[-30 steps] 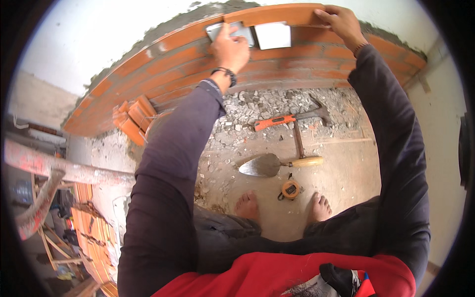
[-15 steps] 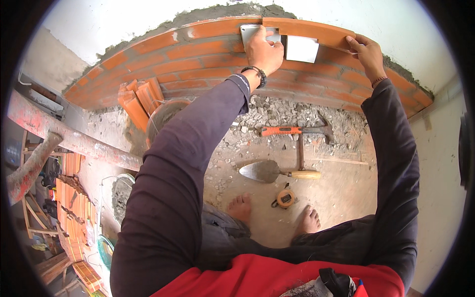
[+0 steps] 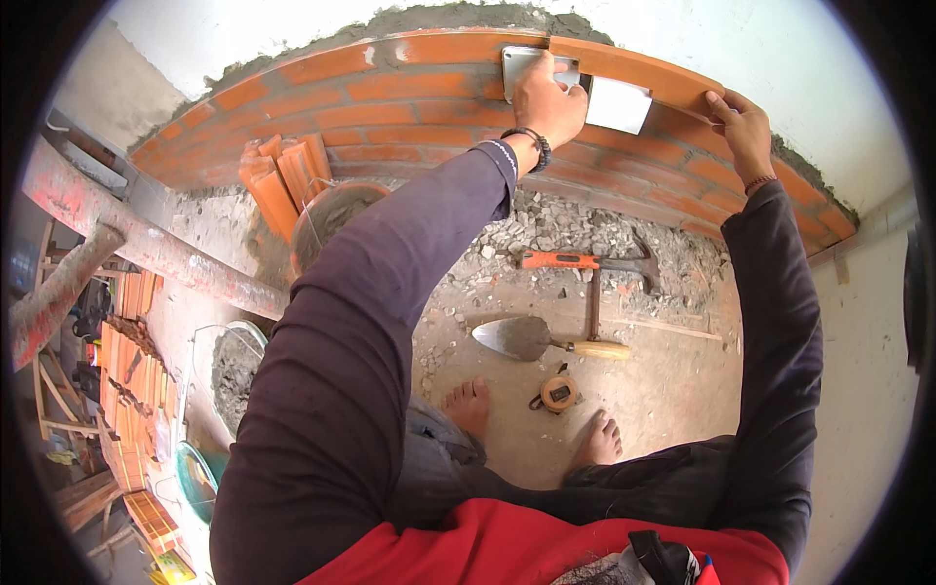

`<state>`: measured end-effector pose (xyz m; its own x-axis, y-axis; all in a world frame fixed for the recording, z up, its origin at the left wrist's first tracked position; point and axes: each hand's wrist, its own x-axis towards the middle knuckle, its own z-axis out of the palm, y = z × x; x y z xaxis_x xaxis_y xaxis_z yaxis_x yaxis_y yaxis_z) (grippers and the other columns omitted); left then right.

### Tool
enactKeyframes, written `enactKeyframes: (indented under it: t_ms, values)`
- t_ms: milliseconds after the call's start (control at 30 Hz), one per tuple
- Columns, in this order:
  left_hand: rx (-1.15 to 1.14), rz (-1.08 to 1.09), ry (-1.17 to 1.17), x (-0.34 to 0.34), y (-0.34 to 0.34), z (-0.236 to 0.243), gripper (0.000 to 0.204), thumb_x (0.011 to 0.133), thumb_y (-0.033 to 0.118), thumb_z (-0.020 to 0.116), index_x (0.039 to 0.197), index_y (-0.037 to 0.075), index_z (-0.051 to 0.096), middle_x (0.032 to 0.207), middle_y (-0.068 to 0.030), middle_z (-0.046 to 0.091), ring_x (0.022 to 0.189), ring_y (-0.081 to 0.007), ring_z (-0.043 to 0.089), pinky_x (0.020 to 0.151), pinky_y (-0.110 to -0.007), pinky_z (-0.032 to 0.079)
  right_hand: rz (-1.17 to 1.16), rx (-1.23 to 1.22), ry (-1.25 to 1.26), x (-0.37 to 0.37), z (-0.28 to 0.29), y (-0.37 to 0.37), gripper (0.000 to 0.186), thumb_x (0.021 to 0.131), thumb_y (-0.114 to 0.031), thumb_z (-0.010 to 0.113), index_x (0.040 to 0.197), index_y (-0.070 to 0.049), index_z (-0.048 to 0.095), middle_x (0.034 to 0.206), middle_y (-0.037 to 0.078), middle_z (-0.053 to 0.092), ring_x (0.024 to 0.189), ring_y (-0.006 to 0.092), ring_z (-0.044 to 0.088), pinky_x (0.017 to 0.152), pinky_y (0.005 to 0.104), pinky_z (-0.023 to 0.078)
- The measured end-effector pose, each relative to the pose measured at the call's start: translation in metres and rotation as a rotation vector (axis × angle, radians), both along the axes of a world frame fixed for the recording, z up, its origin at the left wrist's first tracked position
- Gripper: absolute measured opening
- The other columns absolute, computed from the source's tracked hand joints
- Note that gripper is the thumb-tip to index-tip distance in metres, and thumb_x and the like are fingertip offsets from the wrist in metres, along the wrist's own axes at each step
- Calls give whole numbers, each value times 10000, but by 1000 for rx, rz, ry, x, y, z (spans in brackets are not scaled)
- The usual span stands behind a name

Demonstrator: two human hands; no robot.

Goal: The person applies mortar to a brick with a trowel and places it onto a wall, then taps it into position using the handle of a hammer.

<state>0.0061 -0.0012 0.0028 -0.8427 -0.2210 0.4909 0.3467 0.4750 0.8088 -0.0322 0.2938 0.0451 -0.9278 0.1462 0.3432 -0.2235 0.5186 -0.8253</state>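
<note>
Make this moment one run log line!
left hand: touching silver piece; right hand: holding orange brick by right end; floor: hammer, trowel

pale wall [image 3: 858,322] — dusty beige floor [image 3: 673,390]

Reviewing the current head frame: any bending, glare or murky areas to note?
Head view: the brick wall bows into an arc, with black around the rim; head view: the white rectangle below the orange brick looks nearly blown out; head view: the trowel reads clearly, while the wooden frame at far left looks dim and soft.
</note>
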Motion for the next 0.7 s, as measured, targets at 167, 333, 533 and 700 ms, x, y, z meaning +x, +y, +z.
enactKeyframes:
  t_ms: [167,333,533,700]
  values:
    - [6,22,24,2,4,2,515,772,118,649,1227,-101,549,1142,-158,672,897,-242,678,855,-382,522,-7,-1,-3,-3,-2,4,422,877,-344,756,1121,-2,717,907,70,705,777,136,657,704,279,546]
    - [-4,29,43,1,1,-1,474,769,118,649,1185,-95,567,1130,-159,678,885,-242,680,842,-382,526,-4,-12,5,-2,-4,1,432,875,-348,756,1128,0,715,894,68,702,761,133,648,700,276,545]
    - [1,29,45,-4,3,-3,513,771,122,650,1229,-91,559,1134,-144,686,888,-237,681,841,-379,529,8,-33,24,-3,-4,2,431,868,-349,763,1117,0,719,877,59,698,744,123,638,688,273,539]
    - [-38,22,6,-2,1,0,633,806,126,667,1370,-81,467,1190,-126,680,932,-204,695,799,-345,563,-15,-7,23,-5,-4,3,411,865,-349,768,1087,-5,729,829,44,681,714,109,613,666,266,523]
